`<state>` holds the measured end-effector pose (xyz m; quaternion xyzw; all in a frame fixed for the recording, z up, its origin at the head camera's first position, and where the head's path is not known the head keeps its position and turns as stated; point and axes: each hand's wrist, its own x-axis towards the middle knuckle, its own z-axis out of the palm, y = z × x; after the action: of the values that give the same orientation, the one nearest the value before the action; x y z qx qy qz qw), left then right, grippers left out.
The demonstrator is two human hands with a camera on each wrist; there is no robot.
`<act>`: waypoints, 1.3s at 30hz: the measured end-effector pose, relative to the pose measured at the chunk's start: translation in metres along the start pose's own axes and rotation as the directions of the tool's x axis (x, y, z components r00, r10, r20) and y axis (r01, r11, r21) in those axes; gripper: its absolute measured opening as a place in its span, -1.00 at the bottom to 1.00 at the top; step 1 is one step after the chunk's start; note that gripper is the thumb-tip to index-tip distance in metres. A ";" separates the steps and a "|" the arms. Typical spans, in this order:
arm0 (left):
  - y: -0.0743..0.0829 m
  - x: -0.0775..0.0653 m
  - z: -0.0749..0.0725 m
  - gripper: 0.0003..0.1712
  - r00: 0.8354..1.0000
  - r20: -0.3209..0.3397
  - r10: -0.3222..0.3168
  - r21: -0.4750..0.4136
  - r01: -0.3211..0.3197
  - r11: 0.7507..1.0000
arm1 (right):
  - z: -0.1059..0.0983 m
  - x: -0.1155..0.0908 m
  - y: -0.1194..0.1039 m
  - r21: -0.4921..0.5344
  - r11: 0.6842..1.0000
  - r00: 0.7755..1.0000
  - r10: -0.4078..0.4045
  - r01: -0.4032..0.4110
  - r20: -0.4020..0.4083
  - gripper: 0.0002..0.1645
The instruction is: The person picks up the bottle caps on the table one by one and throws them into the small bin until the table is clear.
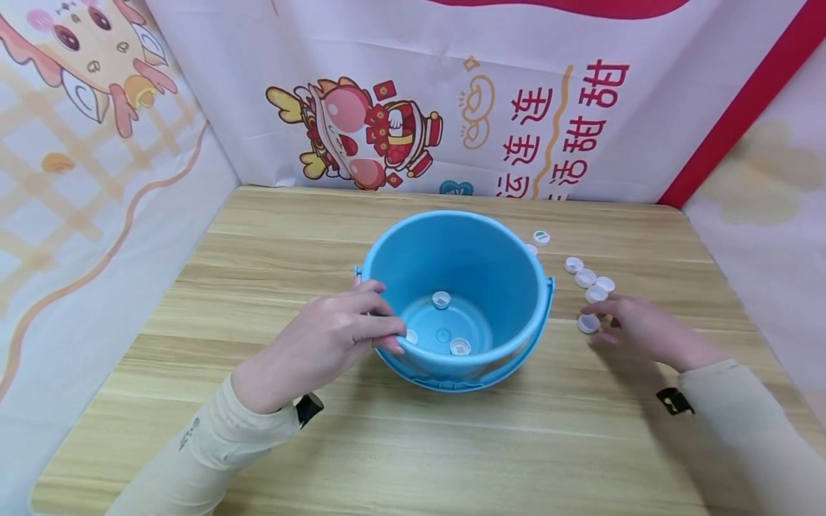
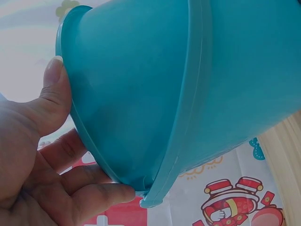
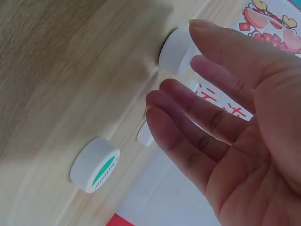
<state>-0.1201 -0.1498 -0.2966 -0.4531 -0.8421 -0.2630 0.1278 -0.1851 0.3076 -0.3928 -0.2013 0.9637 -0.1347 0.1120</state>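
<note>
From afar I had the left hand [image 1: 342,319] clamped on the blue bucket [image 1: 464,258] midway across the wooden desk [image 1: 484,444], printed cloth [image 1: 452,43] beyond its back edge, the right hand [image 1: 645,330] at a white cap [image 1: 588,324] toward the right edge, whether pinching I couldn't tell.

bucket [image 1: 461,254]: smooth, glossy plastic | caps [image 1: 588,324]: matt plastic | tabletop [image 1: 452,444]: smooth wood grain | backdrop [image 1: 232,86]: creased cloth
</note>
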 end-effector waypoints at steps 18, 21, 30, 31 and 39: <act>0.001 0.000 0.000 -0.75 1.000 0.001 0.009 0.009 -0.009 1.000 | 0.001 0.010 -0.006 0.039 0.999 1.000 -0.016 0.016 0.002 -0.62; 0.002 0.000 0.000 -0.75 1.000 0.004 0.008 0.011 -0.008 1.000 | -0.003 0.010 -0.006 0.033 0.999 1.000 -0.024 0.024 -0.013 -0.62; 0.001 0.000 0.001 -0.75 1.000 0.006 0.008 0.015 -0.008 1.000 | -0.025 0.010 -0.017 -0.022 0.996 0.992 -0.082 0.081 -0.099 -0.63; 0.001 -0.001 0.001 -0.75 1.000 0.004 0.009 0.016 -0.009 1.000 | -0.028 0.011 -0.019 -0.030 0.995 0.989 -0.095 0.092 -0.112 -0.63; 0.002 -0.001 0.002 -0.74 1.000 -0.010 0.006 0.015 -0.006 1.000 | -0.045 0.018 -0.039 -0.042 0.992 0.987 -0.119 0.115 -0.111 -0.61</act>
<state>-0.1182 -0.1483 -0.2978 -0.4534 -0.8421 -0.2584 0.1364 -0.1989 0.2755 -0.3420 -0.2518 0.9573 -0.1349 0.0454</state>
